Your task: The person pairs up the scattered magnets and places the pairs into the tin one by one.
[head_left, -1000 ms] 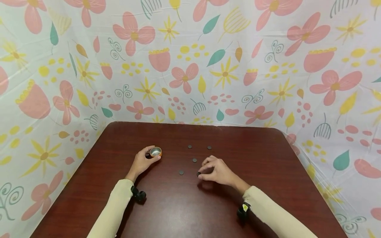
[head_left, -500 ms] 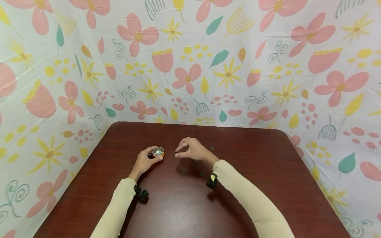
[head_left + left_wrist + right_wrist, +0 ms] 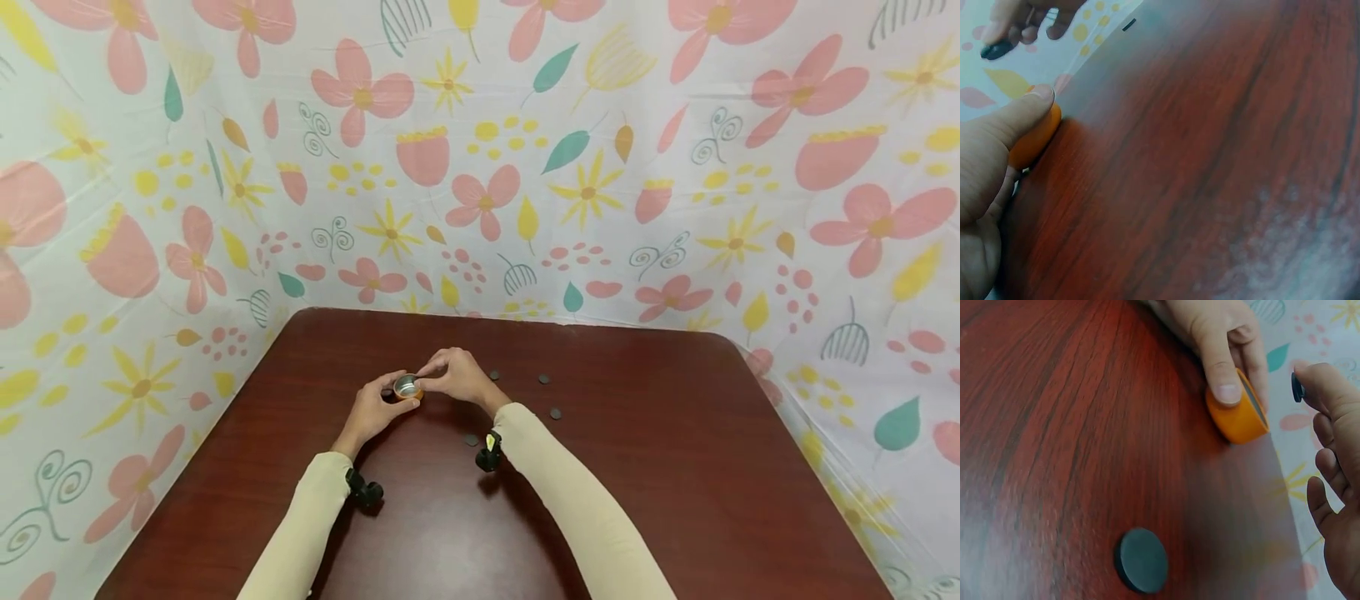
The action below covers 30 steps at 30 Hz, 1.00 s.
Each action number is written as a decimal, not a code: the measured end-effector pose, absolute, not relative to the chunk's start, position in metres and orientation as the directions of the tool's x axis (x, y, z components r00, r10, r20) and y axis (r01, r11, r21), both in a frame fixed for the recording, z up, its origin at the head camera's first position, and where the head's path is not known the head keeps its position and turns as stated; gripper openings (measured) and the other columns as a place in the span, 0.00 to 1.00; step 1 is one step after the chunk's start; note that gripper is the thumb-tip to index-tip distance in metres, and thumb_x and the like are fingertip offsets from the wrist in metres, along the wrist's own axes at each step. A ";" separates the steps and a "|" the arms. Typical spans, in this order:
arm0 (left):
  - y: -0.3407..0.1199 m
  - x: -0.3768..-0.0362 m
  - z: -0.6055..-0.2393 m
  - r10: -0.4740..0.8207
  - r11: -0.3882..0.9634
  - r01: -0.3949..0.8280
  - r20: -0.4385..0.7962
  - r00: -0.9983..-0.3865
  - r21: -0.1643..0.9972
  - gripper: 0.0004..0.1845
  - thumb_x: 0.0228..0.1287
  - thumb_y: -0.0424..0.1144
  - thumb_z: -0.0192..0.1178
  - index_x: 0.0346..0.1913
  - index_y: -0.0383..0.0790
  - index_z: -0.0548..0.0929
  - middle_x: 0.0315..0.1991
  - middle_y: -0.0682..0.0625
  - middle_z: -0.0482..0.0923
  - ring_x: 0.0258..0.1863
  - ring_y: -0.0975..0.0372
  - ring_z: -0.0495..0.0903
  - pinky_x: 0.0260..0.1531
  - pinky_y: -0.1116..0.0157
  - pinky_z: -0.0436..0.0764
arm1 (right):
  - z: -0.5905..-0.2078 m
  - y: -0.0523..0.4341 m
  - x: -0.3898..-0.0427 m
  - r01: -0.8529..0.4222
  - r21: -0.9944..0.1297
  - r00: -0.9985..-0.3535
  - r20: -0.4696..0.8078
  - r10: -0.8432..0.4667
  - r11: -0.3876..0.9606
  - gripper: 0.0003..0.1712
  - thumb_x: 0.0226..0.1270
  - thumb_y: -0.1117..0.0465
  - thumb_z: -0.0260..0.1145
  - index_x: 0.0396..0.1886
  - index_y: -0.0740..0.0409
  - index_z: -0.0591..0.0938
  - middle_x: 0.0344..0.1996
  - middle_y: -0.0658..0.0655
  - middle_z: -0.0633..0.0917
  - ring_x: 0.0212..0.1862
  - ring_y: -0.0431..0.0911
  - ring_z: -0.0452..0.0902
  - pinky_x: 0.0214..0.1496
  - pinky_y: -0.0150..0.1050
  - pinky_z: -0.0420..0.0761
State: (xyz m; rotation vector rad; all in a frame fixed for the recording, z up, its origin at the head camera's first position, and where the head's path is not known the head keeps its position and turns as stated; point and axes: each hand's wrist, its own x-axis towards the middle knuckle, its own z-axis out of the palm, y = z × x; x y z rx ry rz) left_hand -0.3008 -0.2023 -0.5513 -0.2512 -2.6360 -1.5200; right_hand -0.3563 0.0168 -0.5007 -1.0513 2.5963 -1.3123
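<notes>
while your left hand point(image 3: 373, 411) is curled round the cup point(image 3: 1239, 420), thumb on the near side and fingers on the far side, your right hand point(image 3: 457, 377) pinches a disc point(image 3: 1298, 389) between thumb and forefinger. the relation to mind is disc to cup: the cup is just left of your right hand and lower than its fingertips, mouth upward, and the disc is apart from it, near the right-hand edge of the rim. your right wrist view shows that disc almost edge-on; how level it is, you cannot tell. your left hand is the nearer to the cup, touching it against the table point(image 3: 675, 467). around your right hand lie four loose discs point(image 3: 543, 379): one just right of it, two farther right, and one nearer you, beside its wrist camera point(image 3: 487, 457).
</notes>
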 end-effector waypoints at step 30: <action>-0.202 -0.300 -0.553 0.095 0.492 0.193 0.168 -0.981 0.849 0.38 0.60 0.47 0.76 0.71 0.39 0.75 0.58 0.43 0.82 0.58 0.50 0.79 0.61 0.47 0.76 | -0.525 0.005 -0.357 -0.448 -0.784 -0.849 0.222 -0.479 0.431 0.12 0.64 0.50 0.77 0.42 0.49 0.93 0.41 0.47 0.85 0.44 0.41 0.79 0.44 0.37 0.81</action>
